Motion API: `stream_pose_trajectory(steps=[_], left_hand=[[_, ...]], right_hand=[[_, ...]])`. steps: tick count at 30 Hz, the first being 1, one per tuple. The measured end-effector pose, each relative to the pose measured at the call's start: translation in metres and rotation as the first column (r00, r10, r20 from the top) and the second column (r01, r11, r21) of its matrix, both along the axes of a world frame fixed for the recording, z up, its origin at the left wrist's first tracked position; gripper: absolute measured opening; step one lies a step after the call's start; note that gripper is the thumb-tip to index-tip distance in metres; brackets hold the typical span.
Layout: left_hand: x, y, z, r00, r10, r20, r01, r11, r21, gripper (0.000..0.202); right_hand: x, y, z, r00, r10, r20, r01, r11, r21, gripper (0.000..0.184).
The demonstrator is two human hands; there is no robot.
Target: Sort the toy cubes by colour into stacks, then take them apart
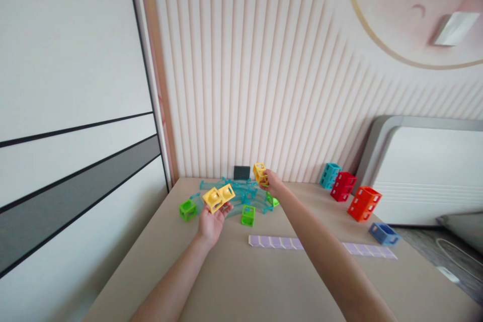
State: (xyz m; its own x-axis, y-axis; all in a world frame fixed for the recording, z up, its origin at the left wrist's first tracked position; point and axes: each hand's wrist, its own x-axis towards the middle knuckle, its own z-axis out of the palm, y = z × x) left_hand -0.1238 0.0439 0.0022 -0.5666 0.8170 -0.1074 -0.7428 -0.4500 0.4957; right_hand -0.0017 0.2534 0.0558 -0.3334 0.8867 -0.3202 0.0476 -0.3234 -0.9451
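My left hand [213, 221] holds a pair of joined yellow cube blocks [213, 199] above the table, palm turned up beneath them. Farther off and to the right, my right hand [272, 181] is closed on another yellow block piece [260, 173] with square openings, raised near the wall. Below and behind the hands lie clear teal track pieces [245, 193] in a heap. A green cube block [187, 210] sits left of my left hand, and a second green block [248, 216] stands between my forearms. Part of another green piece [272, 200] shows beneath my right wrist.
On the right stand a teal block stack [330, 176], a red stack [343, 186], an orange stack [364, 204] and a blue block [384, 234]. A row of lilac cards [275, 242] runs under my right forearm. A dark rectangular object [242, 172] leans by the ribbed wall.
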Motion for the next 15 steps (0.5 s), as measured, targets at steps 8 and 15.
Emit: stream_pose_trajectory(steps=[8, 15], left_hand=[[-0.0012, 0.0017, -0.0056, 1.000, -0.004, -0.002, 0.004, 1.000, 0.020, 0.026], [-0.0033, 0.0023, -0.0095, 1.000, -0.016, -0.021, 0.017, 0.999, 0.038, 0.020]], right_hand=[[-0.0019, -0.0046, 0.0023, 0.999, -0.054, -0.005, 0.054, 0.998, 0.012, 0.034], [-0.0029, -0.0034, -0.0003, 0.993, -0.095, 0.065, 0.086, 0.987, 0.134, 0.035]])
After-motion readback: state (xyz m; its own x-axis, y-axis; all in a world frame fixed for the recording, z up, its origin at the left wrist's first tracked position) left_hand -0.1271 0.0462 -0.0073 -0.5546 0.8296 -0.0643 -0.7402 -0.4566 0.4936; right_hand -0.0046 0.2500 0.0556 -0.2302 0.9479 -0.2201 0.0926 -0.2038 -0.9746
